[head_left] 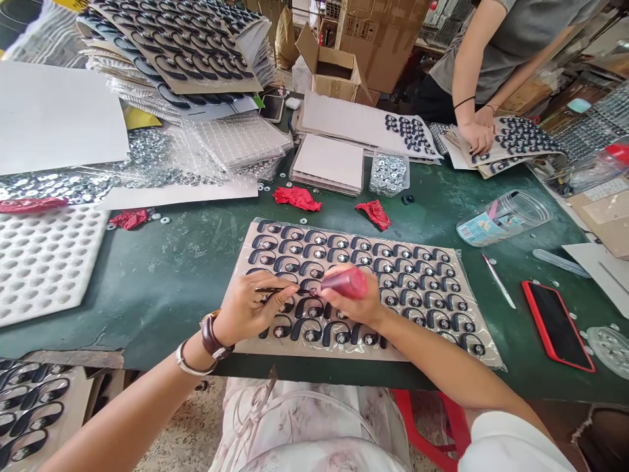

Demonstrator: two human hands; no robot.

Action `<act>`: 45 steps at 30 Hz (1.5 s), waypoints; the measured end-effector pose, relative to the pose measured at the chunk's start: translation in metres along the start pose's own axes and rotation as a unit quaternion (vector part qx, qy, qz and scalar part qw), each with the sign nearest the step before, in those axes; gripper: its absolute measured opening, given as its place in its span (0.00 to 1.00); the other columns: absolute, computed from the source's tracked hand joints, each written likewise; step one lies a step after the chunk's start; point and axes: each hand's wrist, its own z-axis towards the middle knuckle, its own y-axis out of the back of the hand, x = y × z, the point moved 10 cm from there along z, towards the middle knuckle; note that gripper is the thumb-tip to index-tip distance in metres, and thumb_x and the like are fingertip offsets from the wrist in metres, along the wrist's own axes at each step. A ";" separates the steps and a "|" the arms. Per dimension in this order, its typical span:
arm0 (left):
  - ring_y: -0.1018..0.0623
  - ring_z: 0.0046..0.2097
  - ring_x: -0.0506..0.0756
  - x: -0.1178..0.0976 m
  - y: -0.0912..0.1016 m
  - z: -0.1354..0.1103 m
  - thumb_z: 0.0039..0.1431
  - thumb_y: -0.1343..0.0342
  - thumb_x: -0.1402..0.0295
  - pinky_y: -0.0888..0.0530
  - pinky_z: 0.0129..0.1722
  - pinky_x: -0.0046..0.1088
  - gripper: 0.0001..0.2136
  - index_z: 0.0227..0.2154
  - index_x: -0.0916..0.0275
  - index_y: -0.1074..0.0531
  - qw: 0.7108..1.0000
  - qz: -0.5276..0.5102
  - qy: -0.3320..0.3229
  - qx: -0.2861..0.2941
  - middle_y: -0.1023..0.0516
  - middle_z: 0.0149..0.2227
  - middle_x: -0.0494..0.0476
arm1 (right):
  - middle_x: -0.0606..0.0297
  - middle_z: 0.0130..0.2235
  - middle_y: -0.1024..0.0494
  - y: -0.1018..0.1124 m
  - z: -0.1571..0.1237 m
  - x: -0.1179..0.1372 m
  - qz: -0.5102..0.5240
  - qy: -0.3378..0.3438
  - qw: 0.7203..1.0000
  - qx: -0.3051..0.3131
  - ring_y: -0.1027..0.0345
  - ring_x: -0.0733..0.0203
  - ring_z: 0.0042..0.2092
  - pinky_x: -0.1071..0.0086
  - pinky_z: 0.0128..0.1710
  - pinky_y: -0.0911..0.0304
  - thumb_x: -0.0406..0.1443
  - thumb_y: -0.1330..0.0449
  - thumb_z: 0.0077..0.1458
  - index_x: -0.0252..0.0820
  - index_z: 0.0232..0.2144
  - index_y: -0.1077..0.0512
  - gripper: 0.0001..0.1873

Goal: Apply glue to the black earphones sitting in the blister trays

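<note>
In front of me lies a brown sheet [383, 351] in clear plastic, carrying rows of black hook-shaped pieces [341, 334] with silvery round centres. Over its left part, my left hand [250, 305] is closed on a thin dark pointed tool [275, 289], whose tip reaches one of the pieces. My right hand [366, 305] grips a small red bottle [346, 282], tilted with its narrow end toward that same piece. The bottle is blurred, and where its tip touches cannot be told.
A clear box of silvery discs [390, 174] and red crumpled scraps [297, 198] lie beyond the sheet. On the right are a clear jar [506, 216], a white pen-like stick [498, 280] and a red-edged phone [557, 324]. Another person's hands [476, 134] touch similar sheets.
</note>
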 end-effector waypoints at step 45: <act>0.18 0.39 0.55 -0.077 -0.020 -0.043 0.58 0.44 0.78 0.21 0.41 0.34 0.12 0.45 0.66 0.28 0.977 0.096 -0.186 0.026 0.18 0.40 0.58 | 0.62 0.30 0.20 0.005 -0.037 0.034 -0.130 0.055 0.986 -0.083 0.24 0.59 0.29 0.66 0.29 0.27 0.40 0.36 0.53 0.42 0.34 0.27 0.09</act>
